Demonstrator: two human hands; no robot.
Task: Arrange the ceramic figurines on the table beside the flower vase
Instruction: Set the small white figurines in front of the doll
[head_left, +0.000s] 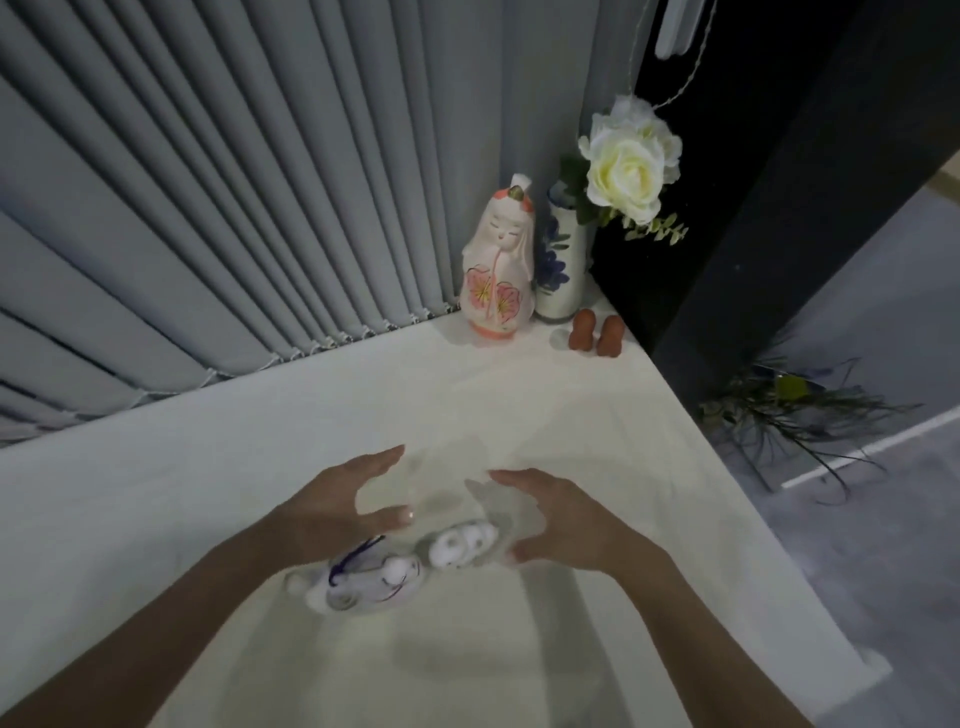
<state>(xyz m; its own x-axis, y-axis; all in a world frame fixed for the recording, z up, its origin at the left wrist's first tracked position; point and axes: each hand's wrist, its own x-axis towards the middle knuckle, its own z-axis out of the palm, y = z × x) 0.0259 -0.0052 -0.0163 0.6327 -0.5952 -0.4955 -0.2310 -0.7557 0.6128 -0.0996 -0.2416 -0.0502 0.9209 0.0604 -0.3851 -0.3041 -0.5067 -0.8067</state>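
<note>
White table (363, 405) — left hand (340, 506) and right hand (558, 519) spread, empty, over blurred, seemingly white figurines (415, 564).

A white doll (497, 270) is wearing pink flowers; the white vase (558, 265) is showing blue blooms beside two orange-brown figurines (596, 332).

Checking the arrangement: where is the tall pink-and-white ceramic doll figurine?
Head view, far right corner of the white table: tall pink-and-white ceramic doll figurine stands left of the blue-patterned flower vase.
</note>
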